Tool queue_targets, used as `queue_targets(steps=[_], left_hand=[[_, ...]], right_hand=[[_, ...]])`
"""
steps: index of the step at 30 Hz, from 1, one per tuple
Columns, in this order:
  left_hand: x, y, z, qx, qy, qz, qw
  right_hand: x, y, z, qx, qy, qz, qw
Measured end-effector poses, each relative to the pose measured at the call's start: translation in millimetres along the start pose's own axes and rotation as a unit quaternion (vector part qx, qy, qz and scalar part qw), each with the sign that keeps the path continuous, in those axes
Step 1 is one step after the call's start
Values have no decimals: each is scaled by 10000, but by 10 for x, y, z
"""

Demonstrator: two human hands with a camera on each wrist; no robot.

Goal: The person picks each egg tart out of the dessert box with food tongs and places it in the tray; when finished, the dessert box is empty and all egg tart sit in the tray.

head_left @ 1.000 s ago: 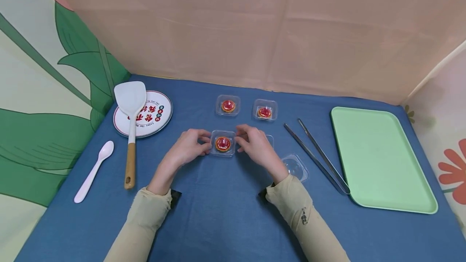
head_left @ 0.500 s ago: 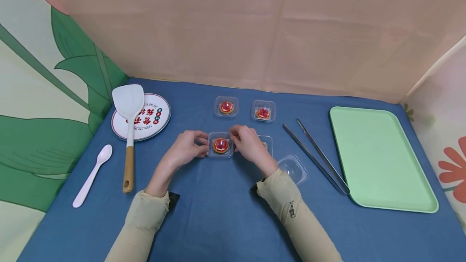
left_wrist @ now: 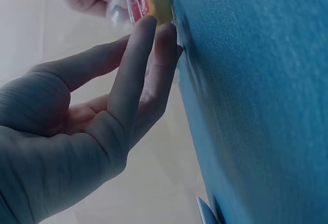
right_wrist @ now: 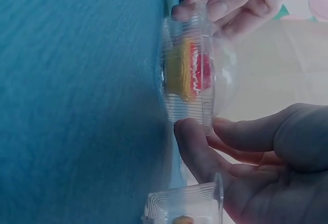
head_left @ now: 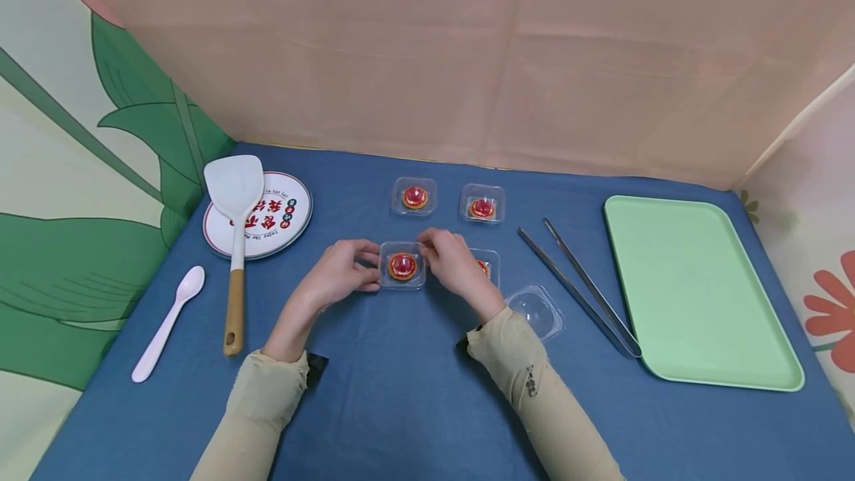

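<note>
A clear plastic box (head_left: pixel 402 282) with a domed lid on it stands on the blue cloth, holding a red-topped tart (head_left: pixel 402 266). My left hand (head_left: pixel 338 270) grips its left edge, fingertips and thumb at the rim. At the opposite edge, my right hand (head_left: pixel 456 262) pinches the rim between thumb and index finger (right_wrist: pixel 189 137). Seen side-on in the right wrist view, the tart (right_wrist: pixel 187 70) sits under the dome (right_wrist: pixel 225 73). Another clear box (head_left: pixel 490 260) with a tart is partly hidden behind my right hand.
A loose clear lid (head_left: pixel 537 312) lies by my right wrist. Two boxed tarts, one left (head_left: pixel 414 197) and one right (head_left: pixel 482 204), stand further back. Tongs (head_left: pixel 581 284) and a green tray (head_left: pixel 701 288) are right; a turner (head_left: pixel 235 243), plates (head_left: pixel 287 225) and spoon (head_left: pixel 167 325) left.
My right hand has shifted slightly left and closer onto the box rim, showing more of the neighbouring box and loose lid. The left hand stays at its edge. The head view has tilted slightly.
</note>
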State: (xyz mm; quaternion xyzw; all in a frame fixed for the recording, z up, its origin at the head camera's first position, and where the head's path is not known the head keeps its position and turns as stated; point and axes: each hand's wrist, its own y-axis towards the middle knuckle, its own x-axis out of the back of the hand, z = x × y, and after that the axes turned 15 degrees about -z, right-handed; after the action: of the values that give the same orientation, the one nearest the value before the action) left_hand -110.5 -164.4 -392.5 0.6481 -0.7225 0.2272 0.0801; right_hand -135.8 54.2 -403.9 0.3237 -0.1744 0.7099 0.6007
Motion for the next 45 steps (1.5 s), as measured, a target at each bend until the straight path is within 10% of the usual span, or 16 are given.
queue_targets(steps=[45], left_hand=[[-66,13,-23,-133,177,-276,9994]], right_hand=[[70,-42,13,-378,338,134,9986]])
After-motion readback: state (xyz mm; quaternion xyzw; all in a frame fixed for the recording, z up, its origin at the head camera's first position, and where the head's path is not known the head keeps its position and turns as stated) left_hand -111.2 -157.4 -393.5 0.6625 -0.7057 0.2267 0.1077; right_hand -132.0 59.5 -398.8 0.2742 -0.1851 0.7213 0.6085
